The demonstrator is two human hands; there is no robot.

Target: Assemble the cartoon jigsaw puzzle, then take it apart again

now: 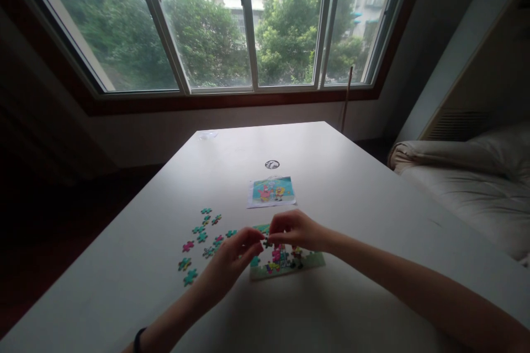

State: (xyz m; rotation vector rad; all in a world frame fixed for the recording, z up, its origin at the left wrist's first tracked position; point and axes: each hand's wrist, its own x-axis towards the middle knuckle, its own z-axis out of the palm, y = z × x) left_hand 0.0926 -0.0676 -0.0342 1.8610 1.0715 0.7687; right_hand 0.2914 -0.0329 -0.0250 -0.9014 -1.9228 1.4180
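Observation:
My left hand (pixel 232 262) and my right hand (pixel 296 230) meet over a partly filled jigsaw puzzle board (pixel 308 261) on the white table (pixel 351 187). Both pinch one small dark puzzle piece (pixel 267 242) between their fingertips, just above the board's upper left part. Several loose teal and pink puzzle pieces (pixel 203 240) lie scattered on the table left of the board, close to my left hand. A small printed reference picture (pixel 272 191) with cartoon figures lies flat beyond the board.
A round grommet hole (pixel 272 164) sits in the table past the picture. Something small and clear (pixel 207 134) rests near the far edge. A pale sofa (pixel 467 187) stands at the right, and a wide window (pixel 248 22) fills the far wall.

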